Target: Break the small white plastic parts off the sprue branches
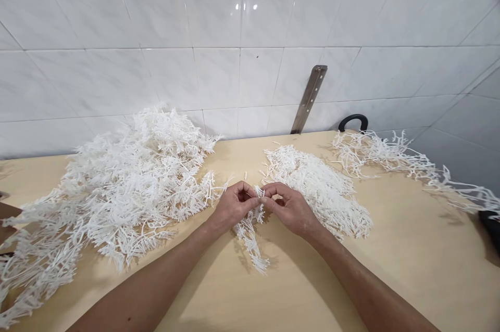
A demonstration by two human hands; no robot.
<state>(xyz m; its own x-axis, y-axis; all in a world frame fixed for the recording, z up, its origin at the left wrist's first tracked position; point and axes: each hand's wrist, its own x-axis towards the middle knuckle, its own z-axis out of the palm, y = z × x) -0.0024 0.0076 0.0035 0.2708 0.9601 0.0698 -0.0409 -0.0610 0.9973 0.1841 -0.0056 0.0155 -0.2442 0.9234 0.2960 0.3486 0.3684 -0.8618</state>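
My left hand (236, 203) and my right hand (288, 207) meet over the middle of the table, fingertips nearly touching. Both pinch a small white branching plastic piece (258, 191) between thumb and fingers. Below my fingers lies a narrow strip of similar white pieces (250, 241). Left of my left hand spreads a large heap of white branched plastic sprigs (144, 165), reaching the table's near left. Just right of my right hand is a smaller, flatter pile of short white pieces (312, 181).
Loose white branched stems (375, 152) trail along the right side of the wooden table (414, 269). Behind them stands a black curved handle (353, 117). A metal strip (309, 99) leans on the tiled wall (219, 79). A dark object (490, 228) sits at the right edge.
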